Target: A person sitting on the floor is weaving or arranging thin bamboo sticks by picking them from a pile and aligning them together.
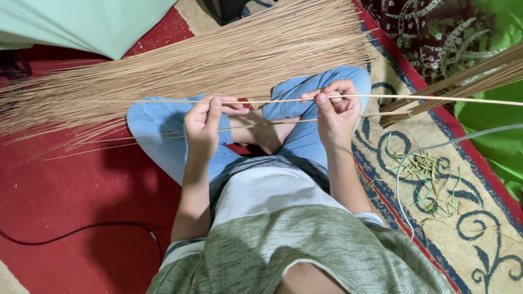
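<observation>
I sit cross-legged on the floor in blue jeans. My left hand (pixel 206 121) and my right hand (pixel 335 109) both pinch one long thin pale stick (pixel 283 100) that runs level across my knees and on to the right edge. A second thin stick (pixel 272 124) lies just below it, across my legs. Beyond my knees a big fan of several tan palm-leaf ribs (pixel 218 60) spreads over the floor from the left edge to the upper middle.
A red carpet (pixel 65 185) with a black cable (pixel 81 228) is on my left. To the right lie a patterned beige rug (pixel 468 218), green and yellow leaf scraps (pixel 430 174), a clear tube (pixel 403 179), another stick bundle (pixel 468 76) and green cloth (pixel 490 125).
</observation>
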